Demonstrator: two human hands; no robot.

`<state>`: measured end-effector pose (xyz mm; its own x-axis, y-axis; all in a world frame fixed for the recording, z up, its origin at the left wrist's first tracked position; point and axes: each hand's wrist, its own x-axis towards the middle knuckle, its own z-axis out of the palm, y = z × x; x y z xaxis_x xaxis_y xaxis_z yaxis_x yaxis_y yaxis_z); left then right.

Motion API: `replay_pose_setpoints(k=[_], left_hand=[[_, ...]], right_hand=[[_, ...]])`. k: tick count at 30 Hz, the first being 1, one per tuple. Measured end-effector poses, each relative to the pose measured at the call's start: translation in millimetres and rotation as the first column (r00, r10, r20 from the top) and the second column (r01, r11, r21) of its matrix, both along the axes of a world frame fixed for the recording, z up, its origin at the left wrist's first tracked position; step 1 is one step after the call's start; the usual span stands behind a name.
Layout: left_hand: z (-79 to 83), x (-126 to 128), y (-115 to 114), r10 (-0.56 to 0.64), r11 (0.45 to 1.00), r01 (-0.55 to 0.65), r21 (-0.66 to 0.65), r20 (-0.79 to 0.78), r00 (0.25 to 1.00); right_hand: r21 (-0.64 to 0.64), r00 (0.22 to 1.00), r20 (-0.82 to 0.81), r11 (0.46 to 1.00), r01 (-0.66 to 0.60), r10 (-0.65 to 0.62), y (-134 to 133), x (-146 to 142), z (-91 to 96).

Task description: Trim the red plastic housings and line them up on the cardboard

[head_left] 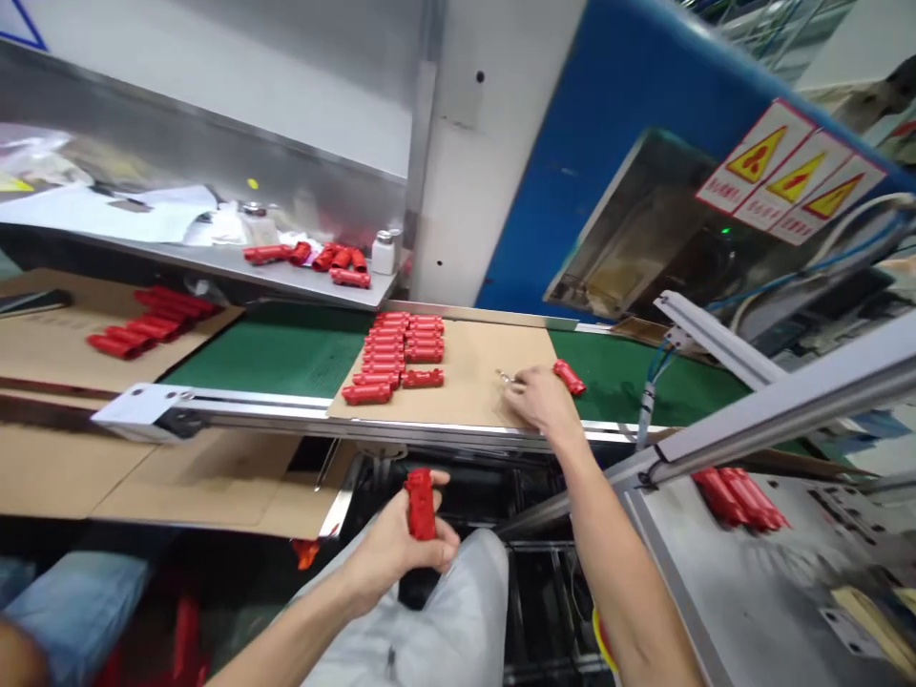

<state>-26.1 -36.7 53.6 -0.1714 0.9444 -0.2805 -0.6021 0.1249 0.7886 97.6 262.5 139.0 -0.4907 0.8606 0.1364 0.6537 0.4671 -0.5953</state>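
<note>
My left hand [401,539] is closed around a red plastic housing [421,504], held upright above my lap. Over the cardboard sheet [487,348], my right hand [538,396] is reaching out with its fingertips pinched at a small shiny metal piece [505,378], too small to name exactly. Just right of that hand, a single red housing [570,377] lies at the sheet's edge on the green belt. Several similar red housings [383,363] are lined up in two columns on the left of the sheet.
The green conveyor belt [286,348] crosses in front of me, edged by a metal rail [264,408]. More red housings sit on a shelf [358,291], and others [740,498] on a metal plate at right. A slanted aluminium frame [794,386] stands close by. A person's jeans-clad leg [93,611] shows at lower left.
</note>
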Motion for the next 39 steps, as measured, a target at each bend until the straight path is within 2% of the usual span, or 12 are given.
replay_pose_setpoints(k=[2,4,7,9,12,15,18,20,25,29,35,39], left_hand=[[4.6,-17,6,0.016,0.997,-0.019,0.073,0.04,0.999],[12.2,-32,11,0.009,0.986,-0.035,0.166,0.16,0.987],[24.6,-48,12,-0.074,0.972,-0.019,0.236,0.375,0.924],[30.0,-55,8,-0.129,0.963,0.016,0.268,0.409,0.904],[31.6,-62,-1,-0.162,0.951,0.048,0.305,0.36,0.919],[25.0,-66,-8,-0.125,0.948,0.019,0.319,0.317,0.94],[12.0,-68,-13,-0.018,0.935,-0.065,0.349,0.229,0.973],[2.8,-68,-16,0.059,0.915,-0.125,0.384,0.179,0.982],[-6.4,-60,-20,0.305,0.824,-0.27,0.498,0.011,0.952],[-1.7,-48,-20,0.386,0.789,-0.214,0.576,-0.194,0.902],[-2.4,-37,-18,0.433,0.778,-0.14,0.613,-0.361,0.826],[-6.6,-33,-18,0.517,0.756,-0.135,0.641,-0.458,0.723]], right_hand=[[-0.061,0.975,-0.202,0.995,0.08,-0.091,-13,9,-3.5],[-0.157,0.904,-0.394,0.981,0.11,-0.164,-39,20,-8.8],[-0.306,0.809,-0.561,0.952,-0.009,-0.173,-94,28,-19.8],[-0.358,0.795,-0.589,0.929,-0.096,-0.145,-133,27,-27.1],[-0.29,0.831,-0.554,0.945,-0.151,-0.038,-177,21,-31.4],[-0.114,0.874,-0.473,0.975,-0.19,0.115,-204,13,-27.1],[0.09,0.917,-0.318,0.971,-0.223,0.24,-218,7,-22.0],[0.197,0.935,-0.241,0.957,-0.215,0.259,-224,5,-22.3],[0.214,0.963,-0.158,0.96,-0.183,0.219,-236,10,-33.5],[0.239,0.966,-0.12,0.951,-0.194,0.227,-241,13,-36.5],[0.323,0.974,-0.049,0.926,-0.194,0.221,-240,15,-33.0],[0.36,0.977,-0.027,0.914,-0.189,0.213,-241,16,-33.3]])
